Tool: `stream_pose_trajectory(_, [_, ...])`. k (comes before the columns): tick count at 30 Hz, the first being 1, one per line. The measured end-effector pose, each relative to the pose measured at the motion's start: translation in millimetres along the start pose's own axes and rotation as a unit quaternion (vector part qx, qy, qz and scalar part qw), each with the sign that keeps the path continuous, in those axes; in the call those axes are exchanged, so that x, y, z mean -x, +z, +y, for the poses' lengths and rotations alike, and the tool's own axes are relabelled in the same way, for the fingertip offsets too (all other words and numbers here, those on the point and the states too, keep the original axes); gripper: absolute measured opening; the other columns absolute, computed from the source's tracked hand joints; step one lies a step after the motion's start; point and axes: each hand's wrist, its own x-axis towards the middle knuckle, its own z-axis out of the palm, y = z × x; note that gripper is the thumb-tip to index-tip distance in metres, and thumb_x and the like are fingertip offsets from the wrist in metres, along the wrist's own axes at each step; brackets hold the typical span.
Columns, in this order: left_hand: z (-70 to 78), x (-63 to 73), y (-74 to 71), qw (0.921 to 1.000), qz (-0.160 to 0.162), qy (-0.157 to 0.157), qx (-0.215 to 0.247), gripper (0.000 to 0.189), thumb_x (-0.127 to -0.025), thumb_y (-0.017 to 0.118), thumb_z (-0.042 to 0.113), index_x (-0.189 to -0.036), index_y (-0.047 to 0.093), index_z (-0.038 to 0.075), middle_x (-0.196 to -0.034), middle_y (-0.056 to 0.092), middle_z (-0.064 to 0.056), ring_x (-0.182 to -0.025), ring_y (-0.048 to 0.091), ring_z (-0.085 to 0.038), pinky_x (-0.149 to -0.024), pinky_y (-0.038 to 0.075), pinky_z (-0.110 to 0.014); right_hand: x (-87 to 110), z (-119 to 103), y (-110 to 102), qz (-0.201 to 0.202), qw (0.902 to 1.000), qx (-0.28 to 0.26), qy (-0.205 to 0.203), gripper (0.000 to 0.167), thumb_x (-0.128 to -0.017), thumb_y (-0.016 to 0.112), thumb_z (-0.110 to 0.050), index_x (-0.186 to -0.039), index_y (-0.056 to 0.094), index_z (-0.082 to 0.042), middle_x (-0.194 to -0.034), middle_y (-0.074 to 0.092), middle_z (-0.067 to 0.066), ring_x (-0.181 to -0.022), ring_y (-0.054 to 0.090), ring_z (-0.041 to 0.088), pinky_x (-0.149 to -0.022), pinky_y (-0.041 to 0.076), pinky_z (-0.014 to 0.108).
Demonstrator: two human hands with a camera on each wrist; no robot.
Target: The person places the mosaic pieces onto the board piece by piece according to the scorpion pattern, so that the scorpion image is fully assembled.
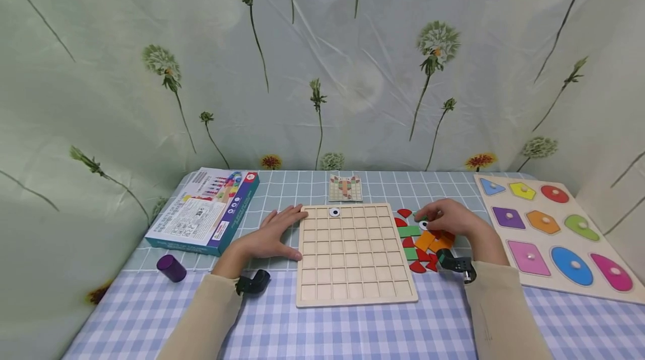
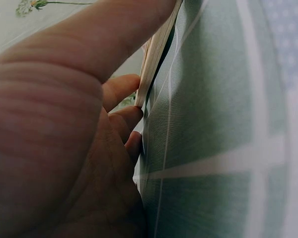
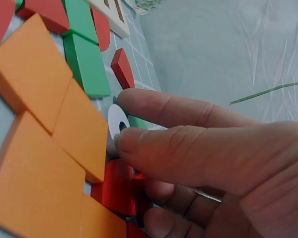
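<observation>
My left hand [image 1: 272, 237] touches the left edge of a wooden grid board [image 1: 355, 299], its fingers fairly straight and spread along that side. Close up in the left wrist view, thumb and fingertips meet the board's edge [image 2: 151, 64]. On the grid's top row sits a round white eye piece [image 1: 335, 212] with a dark pupil. To the right of the board, my right hand [image 1: 450, 219] pinches a second eye piece [image 3: 117, 121] between thumb and index finger, low over the loose pieces. Its other fingers curl beside red pieces [image 3: 118, 188].
Orange squares [image 3: 35, 173], green rectangles [image 3: 87, 67] and red curved pieces lie right of the board. A small pattern card [image 1: 345, 188] is behind it. A shape puzzle [image 1: 559, 237] lies far right; a game box [image 1: 204, 211] and purple cylinder [image 1: 171, 268] are left.
</observation>
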Motion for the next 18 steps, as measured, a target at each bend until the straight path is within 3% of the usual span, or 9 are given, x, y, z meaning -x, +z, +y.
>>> stream_pose_trajectory(10, [1.0,0.0,0.9,0.9999,0.004,0.006,0.007,0.099,-0.079,0.081,0.049,-0.158,0.029,0.018,-0.17,0.013,-0.009,-0.157,0.006,-0.035,-0.124,-0.004,-0.062,1.8,0.5,-1.7,-0.002,1.0,0.003,-0.008,0.02,-0.092,0.066,-0.004,-0.108,0.076,-0.009,-0.113,0.067,0.019,-0.088,0.058,0.022,-0.074,0.058,0.033])
stream_pose_trajectory(18, [0.6,0.3,0.9,0.9999,0.003,0.004,0.009,0.098,-0.079,0.081,0.048,-0.158,0.03,0.019,-0.17,0.013,-0.008,-0.158,0.006,-0.034,-0.124,-0.004,-0.062,-1.7,5.1,0.4,0.005,0.9996,0.013,-0.022,0.015,-0.09,0.068,-0.005,-0.105,0.072,-0.007,-0.1,0.066,0.013,-0.085,0.057,0.021,-0.072,0.056,0.031])
